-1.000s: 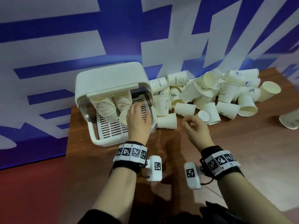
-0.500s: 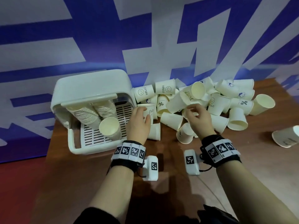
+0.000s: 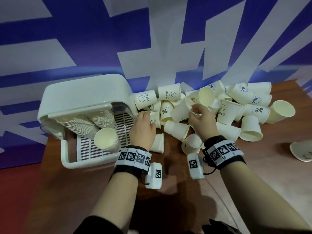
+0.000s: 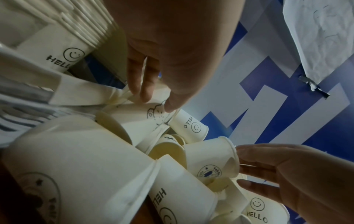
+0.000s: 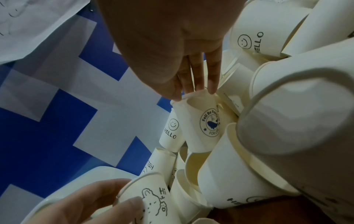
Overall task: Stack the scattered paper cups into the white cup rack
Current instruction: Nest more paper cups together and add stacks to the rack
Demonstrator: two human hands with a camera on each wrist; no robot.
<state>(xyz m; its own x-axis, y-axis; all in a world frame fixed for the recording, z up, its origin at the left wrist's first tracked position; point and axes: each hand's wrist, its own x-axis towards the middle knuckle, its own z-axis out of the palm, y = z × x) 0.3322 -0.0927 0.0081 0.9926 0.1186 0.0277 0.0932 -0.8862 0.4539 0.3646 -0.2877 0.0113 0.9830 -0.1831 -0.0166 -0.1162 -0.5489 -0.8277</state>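
Note:
The white cup rack (image 3: 81,97) stands at the left and holds leaning stacks of cups (image 3: 81,125). Right of it lies a pile of loose paper cups (image 3: 236,108). My left hand (image 3: 148,115) is at the pile's near-left edge, just right of the rack. Its thumb and fingers (image 4: 141,91) grip a bear-print cup (image 4: 141,121) lying on its side, also in the right wrist view (image 5: 153,203). My right hand (image 3: 194,110) is in the middle of the pile. It pinches the dented rim of a whale-logo cup (image 5: 203,125) between thumb and fingers (image 5: 210,89).
The wooden table (image 3: 168,191) is bare in front of my wrists. A flattened cup (image 3: 302,152) lies at the far right. A blue and white wall (image 3: 152,39) stands directly behind the rack and the pile. Red floor (image 3: 16,191) lies past the table's left edge.
My left hand left the rack and moved right onto the bear-print cup. My right hand reached forward into the pile and took hold of the whale-logo cup's rim.

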